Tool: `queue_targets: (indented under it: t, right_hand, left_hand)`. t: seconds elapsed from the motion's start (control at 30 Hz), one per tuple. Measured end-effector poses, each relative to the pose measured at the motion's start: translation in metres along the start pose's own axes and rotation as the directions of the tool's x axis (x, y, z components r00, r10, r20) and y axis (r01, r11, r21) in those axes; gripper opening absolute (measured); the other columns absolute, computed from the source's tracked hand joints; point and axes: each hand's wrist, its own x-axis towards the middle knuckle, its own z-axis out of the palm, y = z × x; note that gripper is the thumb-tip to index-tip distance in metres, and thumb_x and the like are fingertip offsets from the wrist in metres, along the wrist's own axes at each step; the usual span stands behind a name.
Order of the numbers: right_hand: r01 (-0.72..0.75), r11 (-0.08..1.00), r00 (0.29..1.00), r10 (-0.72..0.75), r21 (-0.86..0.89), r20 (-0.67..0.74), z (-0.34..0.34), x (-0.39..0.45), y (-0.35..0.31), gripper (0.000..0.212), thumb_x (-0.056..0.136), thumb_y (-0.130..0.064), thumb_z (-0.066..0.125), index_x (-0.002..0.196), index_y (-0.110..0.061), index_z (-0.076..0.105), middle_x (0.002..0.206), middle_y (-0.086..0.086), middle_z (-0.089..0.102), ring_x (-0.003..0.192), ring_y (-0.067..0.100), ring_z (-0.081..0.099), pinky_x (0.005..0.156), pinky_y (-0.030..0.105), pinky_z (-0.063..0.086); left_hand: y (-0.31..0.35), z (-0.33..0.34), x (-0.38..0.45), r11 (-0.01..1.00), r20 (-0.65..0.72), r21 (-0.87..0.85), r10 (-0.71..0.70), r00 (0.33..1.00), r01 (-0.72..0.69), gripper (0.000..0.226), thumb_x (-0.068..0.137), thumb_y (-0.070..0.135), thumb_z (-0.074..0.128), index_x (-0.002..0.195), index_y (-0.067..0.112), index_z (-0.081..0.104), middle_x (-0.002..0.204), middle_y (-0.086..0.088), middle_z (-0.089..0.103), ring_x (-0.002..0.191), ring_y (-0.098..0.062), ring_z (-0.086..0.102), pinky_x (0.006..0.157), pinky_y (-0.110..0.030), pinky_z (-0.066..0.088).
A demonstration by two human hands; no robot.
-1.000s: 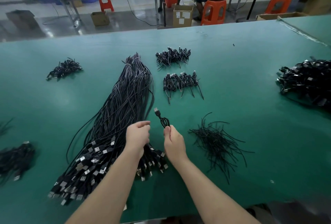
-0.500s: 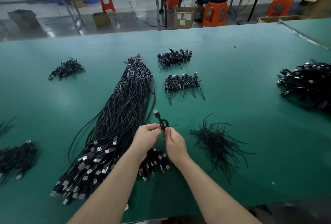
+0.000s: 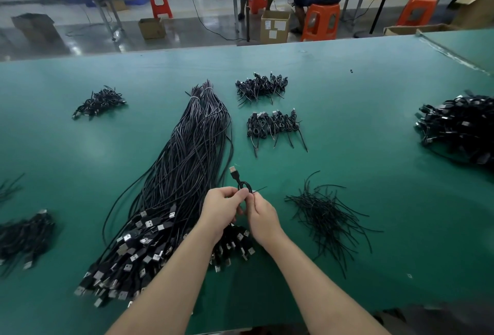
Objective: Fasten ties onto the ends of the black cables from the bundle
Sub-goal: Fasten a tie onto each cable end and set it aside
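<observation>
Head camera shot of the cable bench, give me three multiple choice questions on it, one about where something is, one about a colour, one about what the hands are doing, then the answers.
1. Where does the pile of loose ties lie?
A. right of the hands
B. left of the long bundle
C. on the floor

2. What colour is the table?
A. orange
B. green
C. white

3. What are the hands doing?
A. resting flat on the table
B. both holding one coiled cable
C. lifting the whole bundle

Answers:
1 A, the ties lie to the right of the right hand.
2 B, the mat is green all over.
3 B, the left hand and right hand pinch the coiled cable beside the long bundle.
</observation>
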Motion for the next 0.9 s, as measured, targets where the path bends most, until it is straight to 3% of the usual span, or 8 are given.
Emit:
queue_targets:
  t: [0.1,0.2,0.3,0.4,0.53,0.67,0.8,0.9]
  right_hand:
    - [0.001,0.998,1.0,0.0,0.068,-0.004,0.0,-0.001,0.002,0.031,0.109,-0.029,0.035,0.086,-0.016,0.052,0.078,-0.004,0.058,0.071,0.013,0.052,0.071,0.039,0.042]
    - [0.017,0.998,1.0,-0.017,0.061,-0.002,0.001,-0.004,0.002,0.024,0.108,-0.025,0.038,0.099,-0.01,0.055,0.09,0.007,0.065,0.083,0.026,0.059,0.077,0.046,0.046]
    - [0.053,0.999,0.998,-0.053,0.0,-0.022,0.002,-0.006,-0.001,0.026,0.108,-0.023,0.037,0.098,-0.006,0.052,0.083,0.008,0.061,0.073,0.026,0.054,0.071,0.048,0.045]
    - [0.034,0.999,0.998,-0.034,0.001,-0.051,0.0,-0.005,-0.003,0.031,0.109,-0.022,0.035,0.088,-0.002,0.047,0.074,0.004,0.048,0.065,0.017,0.04,0.064,0.045,0.037]
    - [0.011,1.0,0.997,-0.009,0.024,-0.079,0.0,-0.003,-0.002,0.033,0.109,-0.022,0.035,0.085,-0.001,0.046,0.073,0.004,0.047,0.065,0.016,0.039,0.061,0.036,0.033]
    - [0.003,1.0,0.997,-0.003,0.008,-0.083,0.002,-0.003,-0.002,0.03,0.108,-0.021,0.036,0.081,-0.011,0.043,0.068,-0.002,0.046,0.059,0.012,0.037,0.056,0.03,0.029]
    - [-0.02,0.999,0.995,0.024,0.038,-0.1,0.001,-0.003,-0.002,0.029,0.107,-0.02,0.038,0.078,-0.015,0.041,0.066,-0.003,0.047,0.057,0.011,0.038,0.055,0.03,0.029]
    - [-0.014,1.0,0.993,0.016,0.015,-0.118,0.001,-0.003,-0.003,0.029,0.107,-0.02,0.038,0.078,-0.013,0.04,0.065,-0.002,0.047,0.056,0.012,0.037,0.052,0.029,0.027]
  left_hand:
    - [-0.001,0.0,0.001,0.999,-0.045,0.0,-0.049,0.998,0.049,0.026,0.096,0.029,0.068,0.077,0.014,0.077,0.054,-0.004,0.058,0.051,-0.016,0.05,0.052,-0.031,0.043]
    - [-0.002,0.004,0.002,0.998,-0.085,0.007,-0.061,0.995,0.061,0.028,0.097,0.027,0.066,0.079,0.007,0.075,0.054,-0.005,0.053,0.049,-0.017,0.047,0.052,-0.032,0.042]
    - [-0.002,0.007,0.003,0.998,-0.125,0.047,-0.045,0.991,0.051,0.032,0.098,0.029,0.065,0.081,0.003,0.073,0.056,-0.006,0.05,0.053,-0.019,0.044,0.053,-0.034,0.04]
    - [-0.003,0.009,0.002,0.993,-0.112,0.119,-0.005,0.994,0.019,0.032,0.098,0.032,0.064,0.08,0.008,0.073,0.052,-0.002,0.051,0.049,-0.017,0.046,0.051,-0.032,0.042]
    - [-0.006,0.004,-0.002,0.965,-0.033,0.254,0.076,0.997,-0.065,0.017,0.098,0.023,0.063,0.086,0.018,0.075,0.061,0.009,0.063,0.056,-0.01,0.054,0.06,-0.027,0.048]
    - [-0.002,0.006,-0.006,0.864,-0.069,0.481,0.207,0.976,-0.149,0.011,0.095,0.021,0.065,0.086,0.021,0.072,0.077,0.012,0.065,0.07,-0.001,0.058,0.057,-0.009,0.037]
    - [-0.001,0.012,-0.01,0.742,-0.092,0.631,0.362,0.927,-0.227,0.01,0.096,0.022,0.062,0.091,0.016,0.067,0.095,0.002,0.058,0.08,-0.012,0.057,0.071,-0.023,0.045]
    - [0.001,0.009,-0.015,0.525,0.016,0.797,0.475,0.88,-0.298,0.013,0.099,0.026,0.057,0.097,0.014,0.063,0.101,0.001,0.053,0.075,-0.018,0.059,0.064,-0.027,0.046]
